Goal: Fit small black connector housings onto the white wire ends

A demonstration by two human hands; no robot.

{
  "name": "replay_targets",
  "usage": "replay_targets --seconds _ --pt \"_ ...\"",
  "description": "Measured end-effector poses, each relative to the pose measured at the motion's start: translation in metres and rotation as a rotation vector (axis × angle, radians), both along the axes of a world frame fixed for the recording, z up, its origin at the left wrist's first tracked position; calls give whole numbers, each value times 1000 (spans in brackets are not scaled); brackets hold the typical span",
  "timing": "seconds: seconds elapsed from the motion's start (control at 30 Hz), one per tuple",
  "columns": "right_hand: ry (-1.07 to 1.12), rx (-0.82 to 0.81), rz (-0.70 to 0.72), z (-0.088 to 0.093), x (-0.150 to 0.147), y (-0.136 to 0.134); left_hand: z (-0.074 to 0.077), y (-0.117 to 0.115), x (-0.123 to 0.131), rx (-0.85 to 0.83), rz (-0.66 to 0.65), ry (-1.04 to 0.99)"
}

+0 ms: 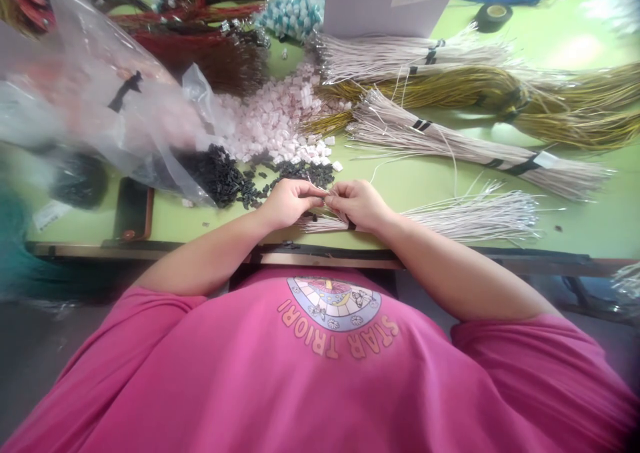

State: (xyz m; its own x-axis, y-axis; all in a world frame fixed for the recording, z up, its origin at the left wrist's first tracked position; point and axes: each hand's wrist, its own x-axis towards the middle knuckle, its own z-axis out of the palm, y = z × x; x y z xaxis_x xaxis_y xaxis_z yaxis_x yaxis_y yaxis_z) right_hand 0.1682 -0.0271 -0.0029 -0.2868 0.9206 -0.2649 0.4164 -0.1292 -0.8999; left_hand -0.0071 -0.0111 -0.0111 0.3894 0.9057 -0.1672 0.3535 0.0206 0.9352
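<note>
My left hand [290, 203] and my right hand [357, 203] meet fingertip to fingertip over the green table's near edge. Both are pinched closed on something small between them; a thin white wire seems to run there, but the item is too small to name. Beneath and right of my right hand lies a bundle of white wires [470, 214]. Small black pieces [227, 173] are heaped beside and beyond my left hand. Farther back spreads a pile of small pale pink connectors [280, 116].
Beyond my right hand lie a taped white wire bundle [465, 143], yellow wires [450, 89] and a black tape roll [493, 17]. Plastic bags [125, 99] and a phone [133, 209] are at left. A grey box [387, 6] stands at the back.
</note>
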Motion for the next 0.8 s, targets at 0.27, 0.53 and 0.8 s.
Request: replay_targets --seconds 0.27,0.53,0.8 --pt "133 -26 -139 -11 4 2 15 4 -15 42 0 139" --pt "296 -70 -146 -6 3 2 21 5 -21 -220 -7 -172" --pt "181 -8 -72 -4 3 0 25 1 -17 -307 -10 -165"
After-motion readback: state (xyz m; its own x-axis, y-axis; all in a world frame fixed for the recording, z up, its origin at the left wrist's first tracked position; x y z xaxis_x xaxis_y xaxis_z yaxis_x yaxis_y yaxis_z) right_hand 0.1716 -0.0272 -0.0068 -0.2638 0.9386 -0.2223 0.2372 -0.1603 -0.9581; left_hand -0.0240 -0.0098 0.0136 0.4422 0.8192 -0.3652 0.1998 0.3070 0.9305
